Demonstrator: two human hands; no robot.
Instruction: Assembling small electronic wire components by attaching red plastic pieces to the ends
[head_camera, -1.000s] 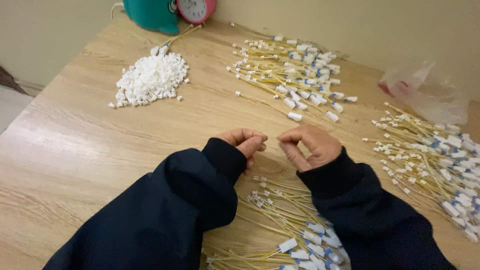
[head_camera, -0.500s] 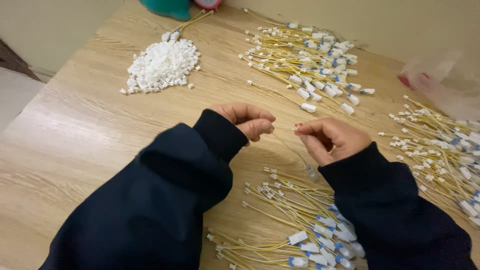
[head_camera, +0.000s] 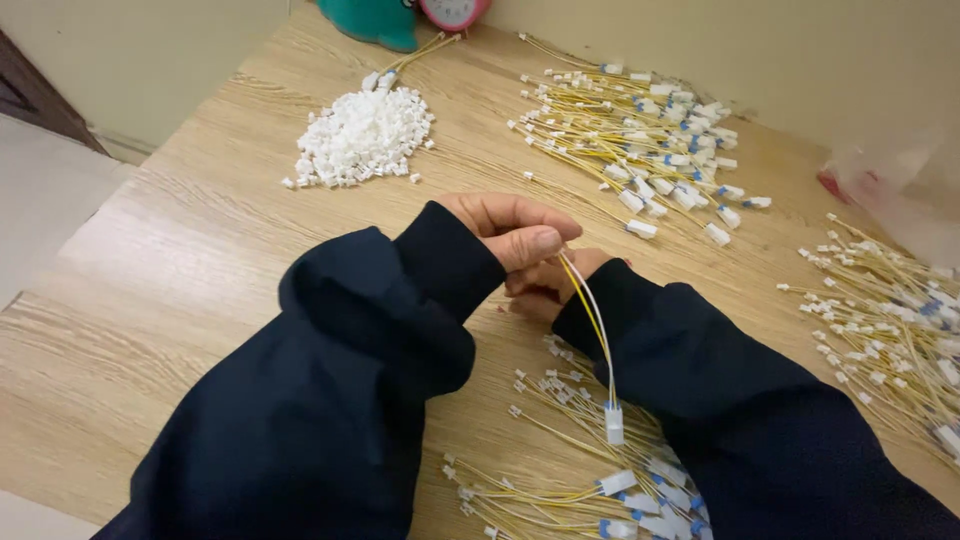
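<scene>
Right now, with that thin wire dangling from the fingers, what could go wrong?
The left hand pinches a thin yellow and white wire whose small white plastic connector hangs over the loose pile of yellow wires below. It might snag or tangle there. The right hand is mostly hidden behind the left, so its grip is unclear and the wire could slip. A dark sleeve might also sweep nearby wires off the pale wooden table.

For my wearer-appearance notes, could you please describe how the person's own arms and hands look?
Both arms wear long, loose dark navy sleeves of soft fabric, with snug plain cuffs at the wrists. The left hand and right hand are bare: no gloves, rings or watch show. No markings show on the sleeves.
</scene>
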